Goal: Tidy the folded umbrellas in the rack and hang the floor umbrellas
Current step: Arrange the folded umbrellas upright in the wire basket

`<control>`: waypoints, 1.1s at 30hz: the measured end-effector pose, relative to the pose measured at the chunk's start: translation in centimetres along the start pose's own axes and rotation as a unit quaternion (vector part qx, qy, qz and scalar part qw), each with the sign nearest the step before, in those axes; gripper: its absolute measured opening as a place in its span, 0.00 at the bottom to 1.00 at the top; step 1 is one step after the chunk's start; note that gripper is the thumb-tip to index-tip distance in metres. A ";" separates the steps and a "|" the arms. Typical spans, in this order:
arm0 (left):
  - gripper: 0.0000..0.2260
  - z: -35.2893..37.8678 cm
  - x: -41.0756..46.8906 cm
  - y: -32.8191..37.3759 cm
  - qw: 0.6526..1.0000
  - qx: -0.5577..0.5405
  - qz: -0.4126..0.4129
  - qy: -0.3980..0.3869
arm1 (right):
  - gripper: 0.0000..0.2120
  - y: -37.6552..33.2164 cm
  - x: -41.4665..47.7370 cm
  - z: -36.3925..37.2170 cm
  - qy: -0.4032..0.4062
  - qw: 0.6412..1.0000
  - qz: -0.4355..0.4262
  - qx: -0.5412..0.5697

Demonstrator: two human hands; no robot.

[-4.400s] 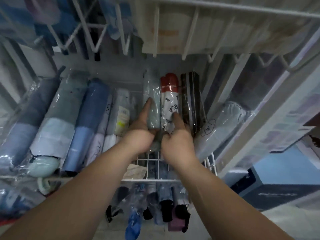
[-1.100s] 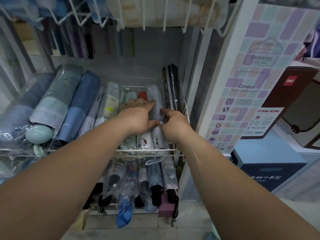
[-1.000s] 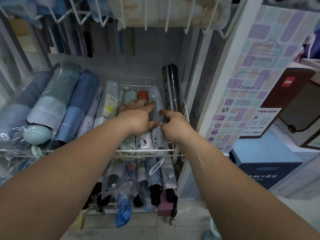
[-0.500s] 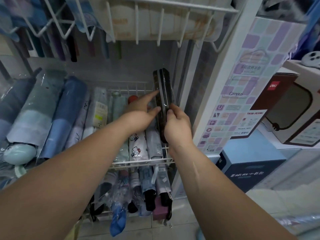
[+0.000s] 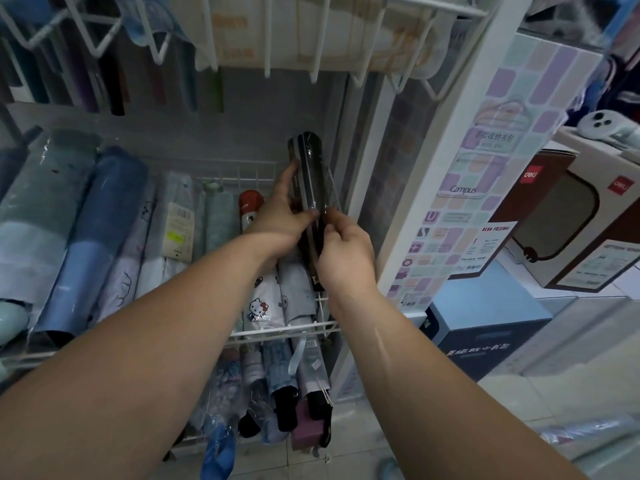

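A black folded umbrella in clear wrap stands tilted at the right end of the white wire rack. My left hand grips its left side and my right hand holds its lower part. Beside it lie a white cartoon-cat umbrella, a red-capped one and a pale grey one. Further left lie blue umbrellas and a teal one in plastic sleeves.
A lower shelf holds several folded umbrellas hanging over a tiled floor. A white upright post with a pastel sign bounds the rack on the right. Boxes stand beyond it. Another wire shelf hangs overhead.
Both hands moved from the white and grey umbrellas in the rack's middle to the black umbrella at the right end and took hold of it. The view shifted slightly.
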State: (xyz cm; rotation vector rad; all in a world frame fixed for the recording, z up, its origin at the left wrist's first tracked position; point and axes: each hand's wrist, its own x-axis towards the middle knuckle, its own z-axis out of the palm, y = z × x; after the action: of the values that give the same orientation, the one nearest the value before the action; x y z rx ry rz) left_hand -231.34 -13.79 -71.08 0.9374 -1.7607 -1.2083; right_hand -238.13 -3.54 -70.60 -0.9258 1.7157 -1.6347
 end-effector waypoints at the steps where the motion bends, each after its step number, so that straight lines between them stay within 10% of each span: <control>1: 0.39 -0.1 -0.1 0.1 1.000 -0.009 0.001 0.003 | 0.20 0.1 -0.2 -0.1 0.000 1.000 -0.016 -0.019; 10: 0.36 -1.0 -1.7 2.5 0.991 -0.104 0.020 0.076 | 0.22 -1.6 -5.3 -2.5 -0.065 0.966 -0.228 -0.100; 16: 0.35 -0.8 -3.0 3.5 0.994 -0.087 -0.008 0.070 | 0.12 -0.3 -7.8 -7.4 0.133 0.908 -0.386 -0.094; 24: 0.30 0.9 -4.6 1.8 0.980 0.197 -0.030 -0.004 | 0.16 1.5 -4.9 -9.6 0.014 0.979 -0.198 0.047; 33: 0.45 -1.4 -4.8 2.9 0.836 0.531 -0.016 -0.139 | 0.16 2.4 -4.4 -9.8 -0.041 0.972 -0.211 0.092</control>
State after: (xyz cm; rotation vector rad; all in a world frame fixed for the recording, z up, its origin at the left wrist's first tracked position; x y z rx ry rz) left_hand -228.49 -9.23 -68.96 1.4275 -2.7196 -0.2681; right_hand -243.62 5.77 -72.49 -1.3090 1.3438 -1.9526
